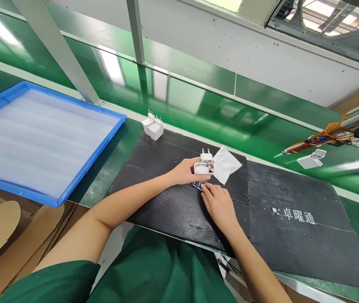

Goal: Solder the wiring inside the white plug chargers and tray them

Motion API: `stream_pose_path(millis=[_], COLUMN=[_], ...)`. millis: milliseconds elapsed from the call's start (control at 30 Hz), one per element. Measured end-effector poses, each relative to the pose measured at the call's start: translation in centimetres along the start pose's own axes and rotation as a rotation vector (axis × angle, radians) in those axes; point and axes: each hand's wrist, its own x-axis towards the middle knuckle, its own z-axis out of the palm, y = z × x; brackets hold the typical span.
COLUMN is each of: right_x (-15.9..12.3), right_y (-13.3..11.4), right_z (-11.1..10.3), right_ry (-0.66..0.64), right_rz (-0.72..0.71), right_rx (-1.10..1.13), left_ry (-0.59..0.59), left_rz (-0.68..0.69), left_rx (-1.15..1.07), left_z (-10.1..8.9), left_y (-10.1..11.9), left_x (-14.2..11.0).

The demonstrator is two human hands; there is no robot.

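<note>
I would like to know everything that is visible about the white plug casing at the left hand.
The white plug casing looks like glossy plastic: a small box with rounded corners, its open side facing the camera. Inside are a pale block and thin wires, some reddish. Two pins point away from the person. The left grip holds it by its left end, above the black mat. Whether it touches the white sheet beside it is unclear.

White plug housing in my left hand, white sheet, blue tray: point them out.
White plug housing (202, 169): head view, its open body.
White sheet (225, 164): head view, its middle.
Blue tray (90, 162): head view, right rim.
</note>
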Motion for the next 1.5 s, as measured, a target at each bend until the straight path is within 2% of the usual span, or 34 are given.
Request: stream_pose_path(millis=[100,200,267,367,500,600,733,900,1267,1500], right_x=[1.0,1.9,2.2,1.9,1.2,1.2,1.3,1.1,0.9,1.4], right_y=[0.1,0.5,0.6,0.5,0.0,-0.3,-0.2,0.0,0.2,0.3], right_z=[-1.1,-3.3,-4.4,-4.6,-2.7,-1.4,-1.2,-1.6,-1.2,-1.5], right_ry=[-0.071,-0.047,0.097,0.41,0.778,0.911,0.876,0.852,0.85,0.819], right_rz=[-0.157,-0.313,-0.283,-0.087,0.145,0.181,0.161,0.208,0.224,0.165], right_rx=[0.062,0.364,0.545,0.713,0.958,0.98,0.901,0.889,0.922,0.943], left_ry=[0.045,0.101,0.1,0.058,0.007,-0.035,-0.055,-0.071,-0.075,-0.073], left_rz=[-0.003,-0.011,-0.012,-0.021,-0.034,-0.037,-0.002,0.034,-0.008,0.013], left_rx=[-0.022,-0.054,-0.045,0.009,0.061,0.09,0.131,0.154,0.139,0.121], left_z=[-0.1,-0.1,-0.1,0.1,0.7,1.2,1.5,1.5,1.4,1.4], left_y=[0.0,0.0,0.0,0.2,0.5,0.8,1.2,1.3,1.3,1.4], left_x=[0.1,0.2,0.2,0.0,-0.4,-0.7,-1.0,-1.2,-1.2,-1.1])
